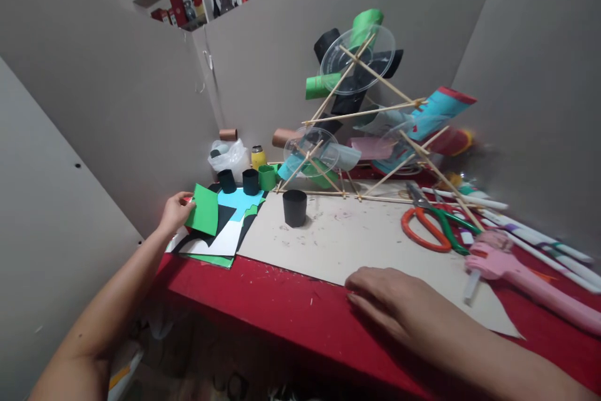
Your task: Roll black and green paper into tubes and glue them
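My left hand [177,212] pinches a piece of green paper [205,209] by its left edge, above a pile of coloured sheets. In that pile lie a white sheet [213,246], black pieces and a light blue sheet [228,201]. My right hand [382,294] rests with nothing in it at the front edge of a cardboard sheet [328,251], its fingers loosely bent and lying down. A black paper cup [295,208] stands upright on the cardboard. Behind the pile are two black paper tubes [250,182] and a green one [267,177].
A stick frame [370,113] with clear discs and coloured tubes stands at the back. Orange-handled scissors [425,229], green-handled scissors [451,232], a pink glue gun [511,266] and white rolled sticks [539,238] lie right. A yellow bottle [258,156] stands beside a plastic bag [232,157].
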Demonstrator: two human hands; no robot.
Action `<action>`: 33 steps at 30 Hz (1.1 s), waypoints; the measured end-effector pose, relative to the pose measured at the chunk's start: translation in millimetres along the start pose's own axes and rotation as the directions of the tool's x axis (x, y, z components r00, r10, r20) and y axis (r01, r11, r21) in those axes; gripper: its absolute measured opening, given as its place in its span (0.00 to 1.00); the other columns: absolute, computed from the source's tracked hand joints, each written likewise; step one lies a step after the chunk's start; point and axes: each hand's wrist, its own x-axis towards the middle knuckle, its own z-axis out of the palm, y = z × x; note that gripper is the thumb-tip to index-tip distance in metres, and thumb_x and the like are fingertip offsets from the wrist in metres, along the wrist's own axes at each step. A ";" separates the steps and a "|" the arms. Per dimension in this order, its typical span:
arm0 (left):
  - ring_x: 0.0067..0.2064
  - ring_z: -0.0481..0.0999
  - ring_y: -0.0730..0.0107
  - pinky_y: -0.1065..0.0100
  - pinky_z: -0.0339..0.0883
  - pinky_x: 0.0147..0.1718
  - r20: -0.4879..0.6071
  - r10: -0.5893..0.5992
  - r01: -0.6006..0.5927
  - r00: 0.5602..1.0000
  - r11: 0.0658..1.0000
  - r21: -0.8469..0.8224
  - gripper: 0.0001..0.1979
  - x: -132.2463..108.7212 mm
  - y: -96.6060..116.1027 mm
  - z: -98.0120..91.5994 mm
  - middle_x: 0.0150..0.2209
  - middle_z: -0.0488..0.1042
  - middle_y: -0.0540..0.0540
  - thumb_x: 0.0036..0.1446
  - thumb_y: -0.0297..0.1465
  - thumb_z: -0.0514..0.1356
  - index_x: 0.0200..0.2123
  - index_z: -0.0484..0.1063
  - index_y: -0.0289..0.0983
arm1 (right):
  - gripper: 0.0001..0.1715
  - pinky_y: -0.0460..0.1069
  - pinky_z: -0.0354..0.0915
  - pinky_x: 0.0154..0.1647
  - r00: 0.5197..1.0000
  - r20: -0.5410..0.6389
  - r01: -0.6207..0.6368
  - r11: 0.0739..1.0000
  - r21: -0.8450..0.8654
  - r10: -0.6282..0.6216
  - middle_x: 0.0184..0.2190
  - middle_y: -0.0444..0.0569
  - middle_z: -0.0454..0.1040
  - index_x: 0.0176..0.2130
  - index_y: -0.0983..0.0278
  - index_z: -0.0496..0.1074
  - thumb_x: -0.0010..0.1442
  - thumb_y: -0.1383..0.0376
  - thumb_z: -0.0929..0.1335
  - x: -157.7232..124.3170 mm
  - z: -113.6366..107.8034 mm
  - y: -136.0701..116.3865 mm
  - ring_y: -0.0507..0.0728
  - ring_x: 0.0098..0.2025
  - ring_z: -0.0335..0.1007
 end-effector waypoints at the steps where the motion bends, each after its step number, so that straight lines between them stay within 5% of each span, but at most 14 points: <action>1: 0.28 0.73 0.67 0.70 0.65 0.27 -0.048 0.012 -0.015 0.999 0.997 -0.069 0.20 -2.2 1.7 -0.4 0.28 0.75 0.45 0.49 0.35 0.59 0.44 0.75 0.32 | 0.15 0.51 0.62 0.35 1.000 -0.006 -0.009 0.999 0.047 0.010 0.30 0.50 0.74 0.33 0.61 0.71 0.66 0.63 0.59 1.9 -1.0 -0.3 0.58 0.32 0.69; 6: 0.32 0.74 0.71 0.72 0.67 0.31 -0.227 0.068 -0.139 0.972 0.940 -0.313 0.21 -40.7 32.8 -2.6 0.35 0.75 0.45 0.55 0.41 0.57 0.48 0.73 0.34 | 0.16 0.51 0.65 0.38 0.992 -0.020 -0.103 0.896 0.432 0.124 0.33 0.50 0.77 0.37 0.62 0.75 0.64 0.58 0.62 13.3 -1.9 -3.9 0.58 0.35 0.71; 10: 0.34 0.74 0.73 0.74 0.67 0.33 -0.294 0.153 -0.295 0.943 0.793 -0.533 0.12 -99.1 76.4 3.4 0.36 0.76 0.47 0.55 0.36 0.63 0.43 0.77 0.39 | 0.26 0.51 0.68 0.37 0.963 0.113 -0.232 0.538 0.810 0.246 0.37 0.54 0.78 0.47 0.65 0.75 0.61 0.49 0.66 22.3 5.3 -11.3 0.58 0.36 0.73; 14: 0.36 0.74 0.75 0.76 0.68 0.35 -0.124 0.447 -0.407 0.886 0.622 -0.669 0.11 -151.5 113.9 17.6 0.38 0.77 0.49 0.58 0.27 0.62 0.45 0.76 0.44 | 0.29 0.52 0.70 0.38 0.960 0.207 -0.229 0.104 0.968 0.189 0.44 0.58 0.77 0.51 0.65 0.74 0.59 0.47 0.68 28.4 10.1 -26.1 0.58 0.38 0.75; 17: 0.37 0.75 0.74 0.75 0.70 0.36 0.080 0.611 -0.352 0.787 0.552 -0.756 0.14 -167.8 130.8 30.4 0.39 0.76 0.47 0.60 0.27 0.61 0.48 0.74 0.44 | 0.22 0.55 0.70 0.44 0.966 0.175 -0.167 -0.060 0.984 0.188 0.41 0.55 0.79 0.46 0.64 0.76 0.58 0.53 0.71 28.0 7.8 -30.7 0.61 0.41 0.76; 21: 0.27 0.71 0.79 0.75 0.70 0.26 0.258 0.604 -0.217 0.754 0.601 -0.769 0.18 -148.3 140.7 48.7 0.41 0.73 0.45 0.63 0.33 0.58 0.55 0.68 0.41 | 0.15 0.57 0.72 0.43 0.864 0.147 -0.111 -0.103 0.988 0.482 0.38 0.52 0.81 0.39 0.62 0.78 0.52 0.58 0.75 19.8 -1.1 -10.2 0.63 0.40 0.77; 25: 0.27 0.72 0.78 0.71 0.70 0.30 0.178 0.623 -0.433 0.761 0.694 -0.575 0.19 -100.2 146.1 74.9 0.51 0.73 0.40 0.61 0.34 0.58 0.55 0.66 0.39 | 0.13 0.55 0.76 0.37 0.720 0.017 -0.009 -0.015 1.000 0.694 0.40 0.49 0.80 0.40 0.58 0.75 0.53 0.59 0.74 14.7 -9.3 19.0 0.64 0.40 0.78; 29: 0.36 0.76 0.68 0.67 0.69 0.37 0.399 0.693 -0.686 0.600 0.703 -0.187 0.21 -64.3 153.6 106.5 0.54 0.72 0.39 0.59 0.34 0.59 0.55 0.67 0.38 | 0.09 0.55 0.77 0.32 0.759 0.006 -0.075 0.078 0.994 0.651 0.40 0.49 0.80 0.38 0.57 0.73 0.56 0.58 0.71 21.3 -5.7 30.2 0.65 0.40 0.78; 33: 0.35 0.77 0.60 0.66 0.65 0.32 0.489 0.648 -0.708 0.584 0.701 -0.084 0.07 -54.3 159.2 122.0 0.35 0.80 0.41 0.57 0.32 0.60 0.36 0.77 0.36 | 0.09 0.52 0.76 0.28 0.778 0.084 -0.136 0.035 0.990 0.622 0.37 0.49 0.80 0.36 0.59 0.73 0.54 0.59 0.73 28.9 1.4 31.3 0.63 0.37 0.78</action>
